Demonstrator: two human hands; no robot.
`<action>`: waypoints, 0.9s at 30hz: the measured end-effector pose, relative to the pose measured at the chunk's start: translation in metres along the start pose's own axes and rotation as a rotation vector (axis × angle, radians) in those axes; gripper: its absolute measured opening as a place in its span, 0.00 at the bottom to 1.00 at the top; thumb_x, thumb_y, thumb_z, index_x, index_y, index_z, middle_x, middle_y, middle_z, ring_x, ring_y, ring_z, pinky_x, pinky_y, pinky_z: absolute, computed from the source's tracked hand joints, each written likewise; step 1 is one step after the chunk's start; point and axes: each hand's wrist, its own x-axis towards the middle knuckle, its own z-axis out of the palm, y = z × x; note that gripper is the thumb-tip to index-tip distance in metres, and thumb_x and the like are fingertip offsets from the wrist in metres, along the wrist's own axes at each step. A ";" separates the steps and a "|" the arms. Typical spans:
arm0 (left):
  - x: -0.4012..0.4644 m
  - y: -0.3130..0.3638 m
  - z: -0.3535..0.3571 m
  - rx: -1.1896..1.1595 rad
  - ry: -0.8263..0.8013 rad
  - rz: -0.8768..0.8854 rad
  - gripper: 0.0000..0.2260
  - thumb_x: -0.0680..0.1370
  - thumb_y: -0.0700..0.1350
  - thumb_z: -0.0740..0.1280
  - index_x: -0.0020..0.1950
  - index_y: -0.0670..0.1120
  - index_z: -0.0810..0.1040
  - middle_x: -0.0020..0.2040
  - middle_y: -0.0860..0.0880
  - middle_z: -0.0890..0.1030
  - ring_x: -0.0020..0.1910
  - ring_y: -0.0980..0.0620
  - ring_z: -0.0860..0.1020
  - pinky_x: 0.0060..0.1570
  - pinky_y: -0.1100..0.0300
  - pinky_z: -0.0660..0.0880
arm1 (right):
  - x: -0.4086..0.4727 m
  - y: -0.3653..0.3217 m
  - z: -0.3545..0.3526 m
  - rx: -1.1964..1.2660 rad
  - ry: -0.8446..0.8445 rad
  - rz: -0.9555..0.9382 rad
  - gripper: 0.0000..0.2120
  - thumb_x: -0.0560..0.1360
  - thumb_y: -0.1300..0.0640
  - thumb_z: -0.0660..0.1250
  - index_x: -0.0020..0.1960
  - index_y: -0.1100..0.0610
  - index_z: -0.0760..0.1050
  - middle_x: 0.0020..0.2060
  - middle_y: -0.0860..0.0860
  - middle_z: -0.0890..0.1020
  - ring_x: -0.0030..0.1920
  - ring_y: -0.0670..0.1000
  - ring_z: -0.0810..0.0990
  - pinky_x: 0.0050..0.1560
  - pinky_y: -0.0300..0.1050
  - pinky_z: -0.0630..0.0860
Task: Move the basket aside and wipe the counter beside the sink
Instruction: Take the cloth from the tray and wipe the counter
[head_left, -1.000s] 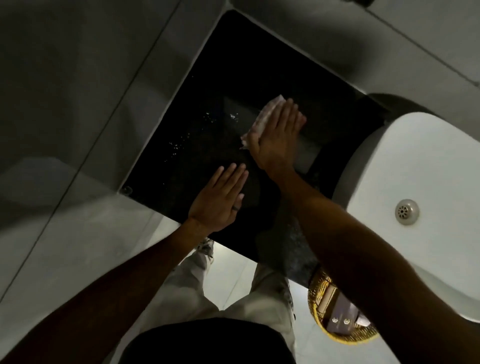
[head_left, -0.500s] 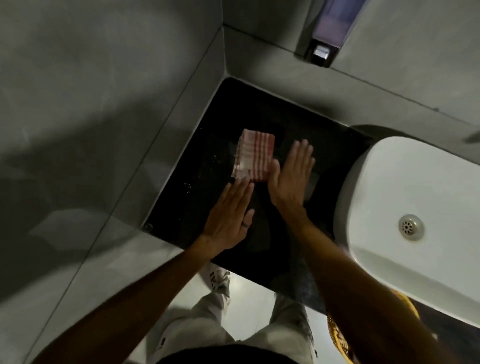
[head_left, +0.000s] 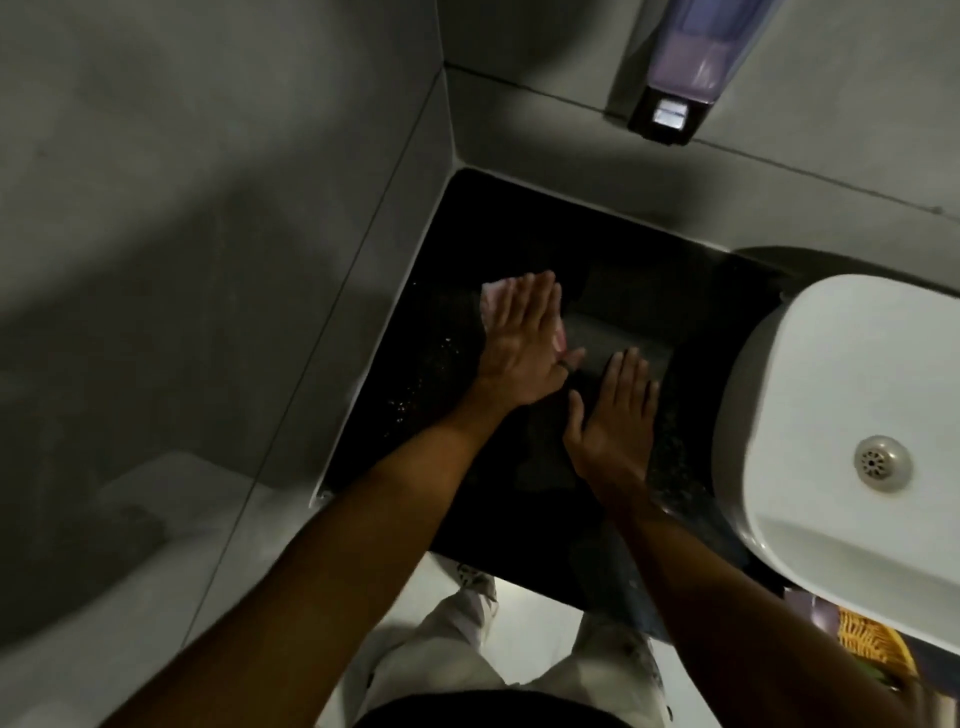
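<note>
Left hand (head_left: 522, 345) now pressing cloth (head_left: 492, 296), right hand (head_left: 613, 421) flat on counter (head_left: 623, 249)

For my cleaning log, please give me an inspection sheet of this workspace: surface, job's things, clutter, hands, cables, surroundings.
Surface: black counter, glossy, with small bright specks near its left edge.
Job's things: pink cloth lies flat on the counter, mostly covered; yellow basket sits low at the right, below the sink, partly hidden.
Clutter: nothing seen on the counter.
Hands: left hand flat, pressing on the cloth; right hand flat on the bare counter, holding nothing.
Cables: nothing seen.
Surroundings: grey tiled walls meet in a corner; wall dispenser hangs above the counter; dim light.
</note>
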 end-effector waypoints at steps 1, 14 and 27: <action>-0.001 0.000 0.000 -0.025 0.024 -0.067 0.42 0.80 0.66 0.58 0.82 0.37 0.59 0.83 0.37 0.59 0.84 0.35 0.56 0.82 0.38 0.53 | 0.000 0.000 0.000 -0.007 0.000 0.005 0.38 0.82 0.40 0.51 0.83 0.63 0.52 0.84 0.60 0.54 0.85 0.59 0.52 0.84 0.60 0.50; -0.104 -0.032 0.000 -0.072 0.158 -0.732 0.43 0.80 0.67 0.54 0.82 0.35 0.55 0.83 0.34 0.58 0.83 0.36 0.57 0.82 0.37 0.53 | 0.000 -0.001 0.001 -0.031 0.009 -0.007 0.38 0.82 0.40 0.52 0.83 0.65 0.53 0.83 0.62 0.56 0.84 0.60 0.55 0.83 0.61 0.52; -0.209 0.001 0.003 -0.157 0.099 -0.966 0.43 0.80 0.66 0.54 0.83 0.35 0.54 0.84 0.35 0.57 0.83 0.33 0.53 0.81 0.33 0.48 | -0.007 -0.004 -0.015 0.046 -0.082 0.002 0.38 0.84 0.38 0.48 0.84 0.62 0.48 0.84 0.59 0.50 0.85 0.58 0.47 0.84 0.57 0.42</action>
